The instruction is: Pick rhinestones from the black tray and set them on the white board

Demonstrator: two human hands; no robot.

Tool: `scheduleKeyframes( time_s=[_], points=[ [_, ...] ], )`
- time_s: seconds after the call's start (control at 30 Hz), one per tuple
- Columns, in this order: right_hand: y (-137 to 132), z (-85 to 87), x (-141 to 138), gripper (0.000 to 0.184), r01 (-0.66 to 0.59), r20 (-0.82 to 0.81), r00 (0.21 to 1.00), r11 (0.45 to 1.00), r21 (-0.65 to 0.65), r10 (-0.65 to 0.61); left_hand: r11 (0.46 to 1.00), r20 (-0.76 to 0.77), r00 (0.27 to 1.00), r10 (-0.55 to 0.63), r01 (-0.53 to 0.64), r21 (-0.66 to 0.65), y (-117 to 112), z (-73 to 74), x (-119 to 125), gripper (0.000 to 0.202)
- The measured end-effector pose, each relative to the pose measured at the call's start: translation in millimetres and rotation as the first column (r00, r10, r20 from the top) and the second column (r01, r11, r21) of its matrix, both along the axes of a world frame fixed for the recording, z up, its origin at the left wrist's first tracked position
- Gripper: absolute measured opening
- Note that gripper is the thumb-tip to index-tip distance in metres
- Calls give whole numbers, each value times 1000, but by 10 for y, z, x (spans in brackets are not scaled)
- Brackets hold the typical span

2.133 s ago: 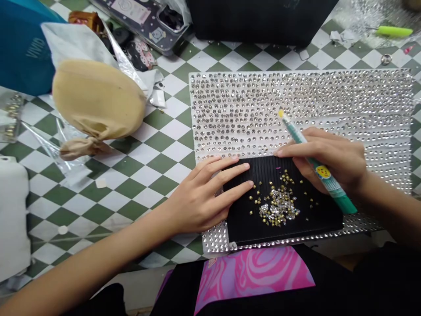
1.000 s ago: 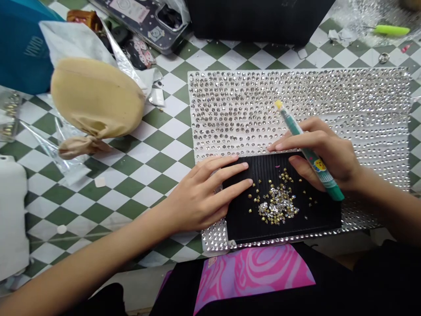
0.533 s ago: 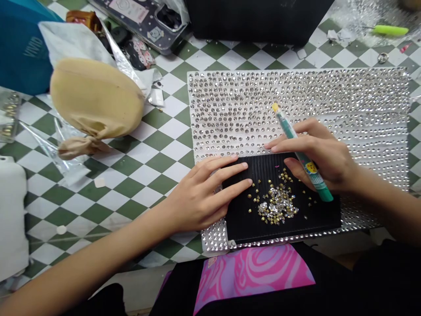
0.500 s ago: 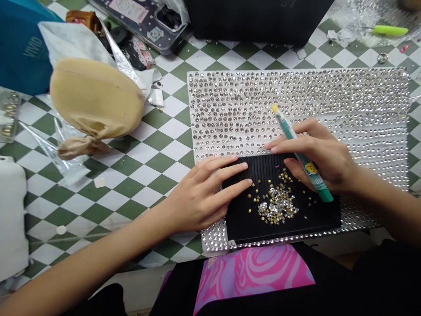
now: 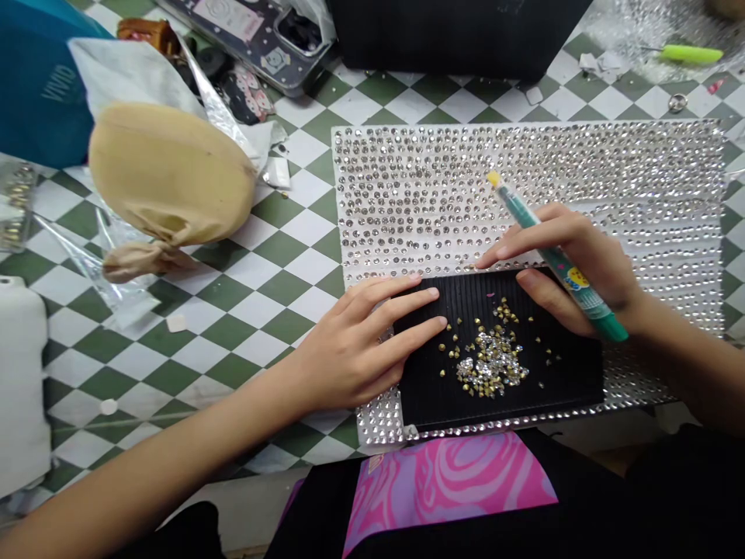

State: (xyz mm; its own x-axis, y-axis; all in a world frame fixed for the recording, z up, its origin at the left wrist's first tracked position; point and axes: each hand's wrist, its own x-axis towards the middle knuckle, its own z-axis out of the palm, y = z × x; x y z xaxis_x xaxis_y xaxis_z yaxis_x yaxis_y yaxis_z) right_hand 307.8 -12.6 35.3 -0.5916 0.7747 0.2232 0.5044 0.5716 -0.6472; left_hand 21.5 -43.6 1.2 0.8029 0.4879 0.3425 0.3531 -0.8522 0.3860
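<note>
Pen, its printing too small to read, is gripped in the right hand at the upper right corner of the tray, the left hand spread flat over its left edge, gems heaped on it, a studded sheet beneath it and a bag lettered "VIVID" well to its left.

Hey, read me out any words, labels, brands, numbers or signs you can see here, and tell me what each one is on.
"VIVID": on the teal object at the upper left; its last letter is slightly soft.
Green pen: lettering by the yellow face, too blurred to read.
Phone: print on the pale card, too small to read.
Pink swirled cloth: a small mark, perhaps lettering, unreadable.
</note>
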Motion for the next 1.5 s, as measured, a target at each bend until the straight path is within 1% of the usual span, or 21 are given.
scheduleKeyframes(
  time_s=[0.07,0.13,0.2,0.33,0.4,0.57,0.63,0.7,0.77,0.87,0.9,1.07,1.27,1.5],
  points=[
    [-6,0,-9,28,12,27,1000,999,41,-13,1000,3,1000,-6,6,-4,2,0,-1,44],
    [-10,-8,-16,27,-24,50,999,995,95,19,1000,9,1000,-8,8,-5,2,-1,-2,44],
    [-10,-20,-19,30,-61,77,996,990,127,52,1000,7,1000,-7,7,-5,1,-2,-1,43],
    [-7,-31,-13,37,-76,107,992,985,152,60,1000,1,1000,-6,6,-1,-3,1,-3,43],
    [-3,-29,-5,38,-87,103,992,986,141,72,1000,-8,1000,-5,5,-6,-3,5,-4,43],
    [8,-22,6,34,-70,78,995,997,26,68,1000,8,1000,-6,6,-13,-2,0,-3,44],
    [8,-21,-2,30,-36,47,998,999,23,35,1000,6,1000,-4,4,-11,-4,-6,-2,44],
    [5,-16,-16,27,25,18,1000,999,21,-25,1000,1,1000,0,0,-7,-5,-8,-1,44],
    [4,-5,-29,29,70,-42,997,997,14,-69,1000,-1,1000,4,-4,-1,-5,-7,0,43],
    [6,24,-34,36,73,-148,986,997,6,-71,1000,-6,1000,3,-3,-2,-4,-1,3,43],
    [6,34,-30,37,71,-162,984,997,-6,-71,1000,-5,1000,2,-2,-3,-4,1,4,43],
    [5,56,13,39,54,-129,990,997,-49,-60,1000,6,1000,-2,2,-4,-4,-5,8,43],
    [17,51,15,25,54,-32,998,998,-18,-55,1000,11,1000,-16,16,3,6,0,5,43],
    [18,59,3,16,83,-53,995,996,7,-83,1000,-10,1000,-12,12,-5,3,24,11,43]
  ],
)
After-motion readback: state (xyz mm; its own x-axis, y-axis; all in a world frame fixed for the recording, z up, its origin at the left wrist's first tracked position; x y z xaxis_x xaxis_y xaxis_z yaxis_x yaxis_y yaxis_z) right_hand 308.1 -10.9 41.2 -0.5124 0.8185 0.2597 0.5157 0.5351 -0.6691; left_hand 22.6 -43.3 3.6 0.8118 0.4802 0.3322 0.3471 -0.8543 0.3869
